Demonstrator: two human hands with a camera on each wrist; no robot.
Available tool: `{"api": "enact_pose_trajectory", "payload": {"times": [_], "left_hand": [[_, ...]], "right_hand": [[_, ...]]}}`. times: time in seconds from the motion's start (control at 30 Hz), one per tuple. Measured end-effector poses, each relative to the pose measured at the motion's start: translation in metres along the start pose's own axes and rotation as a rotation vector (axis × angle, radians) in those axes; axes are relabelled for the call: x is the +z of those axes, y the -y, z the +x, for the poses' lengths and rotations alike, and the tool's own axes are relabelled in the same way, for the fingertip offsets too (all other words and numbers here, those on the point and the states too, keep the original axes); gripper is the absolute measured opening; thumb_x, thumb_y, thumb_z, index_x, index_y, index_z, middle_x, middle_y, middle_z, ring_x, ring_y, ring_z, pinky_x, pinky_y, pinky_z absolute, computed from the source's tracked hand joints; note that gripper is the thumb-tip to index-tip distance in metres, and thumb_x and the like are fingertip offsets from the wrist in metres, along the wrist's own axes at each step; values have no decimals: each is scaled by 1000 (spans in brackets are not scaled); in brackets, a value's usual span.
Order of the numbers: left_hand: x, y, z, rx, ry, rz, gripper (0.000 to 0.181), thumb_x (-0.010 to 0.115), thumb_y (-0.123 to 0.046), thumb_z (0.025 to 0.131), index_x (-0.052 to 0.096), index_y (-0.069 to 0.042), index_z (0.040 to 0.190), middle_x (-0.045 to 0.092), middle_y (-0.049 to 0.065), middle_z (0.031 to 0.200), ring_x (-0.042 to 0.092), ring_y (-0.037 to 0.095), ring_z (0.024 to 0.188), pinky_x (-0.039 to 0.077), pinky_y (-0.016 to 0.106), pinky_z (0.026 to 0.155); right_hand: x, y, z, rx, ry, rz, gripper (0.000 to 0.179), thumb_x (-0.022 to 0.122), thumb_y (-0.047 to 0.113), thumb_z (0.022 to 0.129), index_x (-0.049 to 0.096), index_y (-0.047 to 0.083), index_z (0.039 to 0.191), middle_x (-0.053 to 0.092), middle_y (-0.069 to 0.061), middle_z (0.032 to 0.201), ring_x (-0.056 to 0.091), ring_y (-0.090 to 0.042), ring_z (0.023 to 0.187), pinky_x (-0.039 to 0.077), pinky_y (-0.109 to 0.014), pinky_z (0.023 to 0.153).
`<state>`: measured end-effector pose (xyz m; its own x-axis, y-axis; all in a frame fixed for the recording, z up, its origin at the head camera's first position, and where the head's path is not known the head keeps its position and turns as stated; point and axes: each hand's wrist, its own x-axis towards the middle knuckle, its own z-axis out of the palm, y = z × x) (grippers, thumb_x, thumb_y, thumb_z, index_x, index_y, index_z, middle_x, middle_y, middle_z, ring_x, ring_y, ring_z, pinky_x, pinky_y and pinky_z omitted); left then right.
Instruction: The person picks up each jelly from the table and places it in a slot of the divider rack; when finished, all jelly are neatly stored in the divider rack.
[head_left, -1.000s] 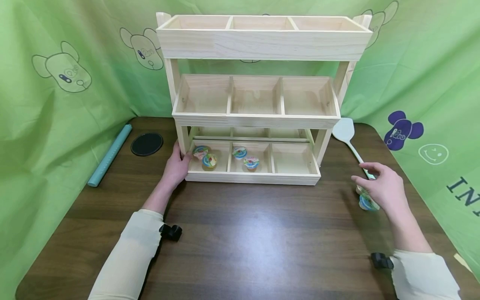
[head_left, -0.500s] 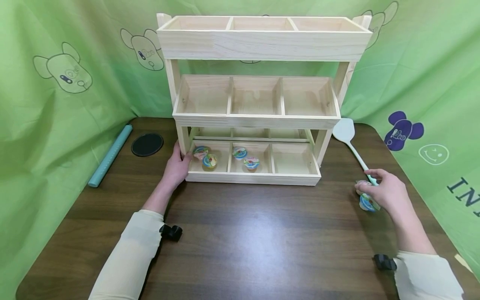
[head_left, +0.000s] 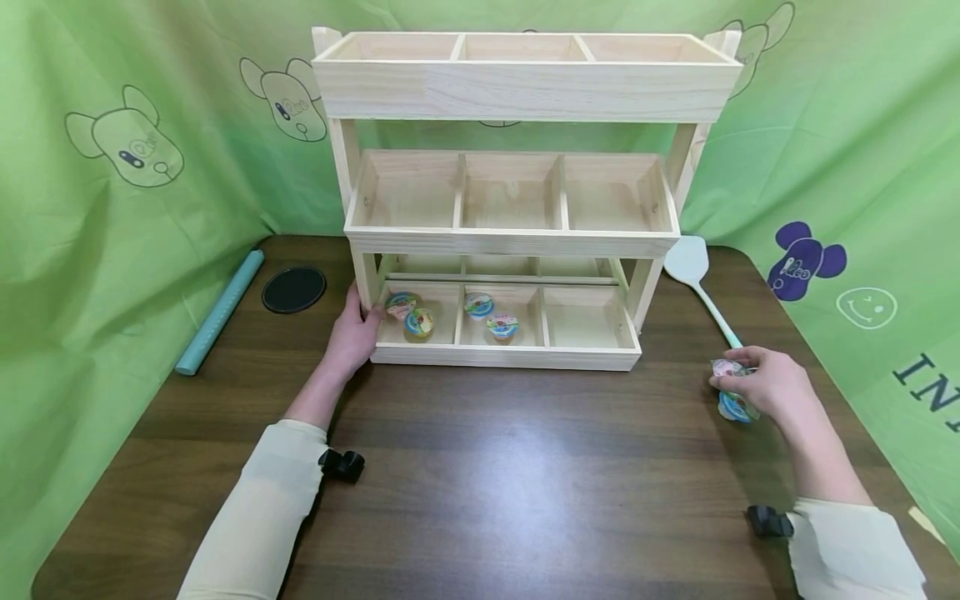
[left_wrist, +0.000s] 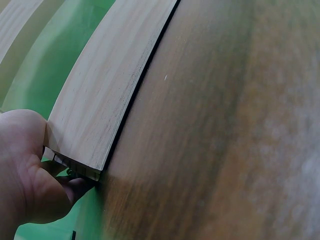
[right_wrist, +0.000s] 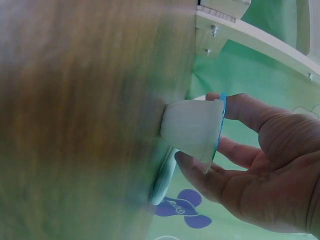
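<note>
My left hand (head_left: 352, 333) grips the left end of the bottom tray of a three-tier wooden shelf (head_left: 510, 244); in the left wrist view the thumb and fingers of that hand (left_wrist: 30, 170) meet the tray's end. At the right, my right hand (head_left: 772, 385) pinches a pink-lidded jelly cup (head_left: 726, 367) between thumb and fingers, low at the table. Just nearer lies a blue-lidded jelly cup (head_left: 737, 407), partly under the hand. In the right wrist view this whitish cup (right_wrist: 190, 125) stands in front of the fingers and hides the pinched one.
Two jelly cups (head_left: 419, 322) sit in the bottom tray's left compartment, two more (head_left: 502, 326) in its middle one. A white spatula (head_left: 687, 260) lies behind my right hand. On the left are a black disc (head_left: 294, 289) and a light-blue roll (head_left: 221, 311). Green cloth surrounds the table.
My right hand has come down and its thumb and fingers have closed round the pink-lidded jelly cup. The left hand has stayed in place on the shelf.
</note>
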<state>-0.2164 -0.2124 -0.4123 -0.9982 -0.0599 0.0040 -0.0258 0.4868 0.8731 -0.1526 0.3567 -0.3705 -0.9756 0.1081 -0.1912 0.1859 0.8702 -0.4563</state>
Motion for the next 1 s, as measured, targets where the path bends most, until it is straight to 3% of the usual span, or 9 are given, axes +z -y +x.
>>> {"api": "enact_pose_trajectory", "payload": {"times": [0.4, 0.57, 0.77, 0.87, 1.0], "left_hand": [[-1, 1, 1, -6, 2, 5, 67, 41, -27, 108, 4, -19, 164, 32, 28, 157, 36, 42, 140, 29, 58, 113], [-1, 1, 0, -7, 0, 6, 67, 42, -26, 108, 5, -20, 164, 32, 28, 157, 37, 43, 140, 29, 59, 113], [0, 1, 0, -5, 6, -8, 67, 42, -26, 109, 4, -21, 164, 32, 27, 158, 37, 43, 140, 29, 58, 113], [0, 2, 0, -8, 5, -8, 67, 42, -26, 109, 5, -22, 164, 32, 27, 158, 36, 43, 140, 29, 58, 113], [0, 2, 1, -9, 0, -2, 68, 42, -26, 108, 5, -21, 164, 33, 27, 158, 37, 42, 140, 29, 59, 113]], "right_hand": [[2, 4, 1, -13, -83, 2, 55, 75, 26, 88, 60, -10, 126, 59, -39, 111, 55, -47, 91, 46, -49, 70], [5, 12, 1, -69, -152, 15, 54, 77, 27, 89, 62, -9, 127, 61, -37, 109, 57, -44, 90, 44, -40, 66], [10, 27, 1, -172, -215, 32, 52, 77, 27, 89, 65, -5, 128, 60, -36, 118, 56, -45, 97, 42, -46, 72], [11, 35, 1, -230, -239, 50, 50, 79, 25, 87, 67, -4, 127, 64, -32, 114, 62, -33, 93, 44, -39, 73], [11, 46, -1, -298, -255, 86, 47, 81, 24, 85, 70, -1, 124, 69, -25, 109, 58, 1, 82, 43, -21, 68]]}}
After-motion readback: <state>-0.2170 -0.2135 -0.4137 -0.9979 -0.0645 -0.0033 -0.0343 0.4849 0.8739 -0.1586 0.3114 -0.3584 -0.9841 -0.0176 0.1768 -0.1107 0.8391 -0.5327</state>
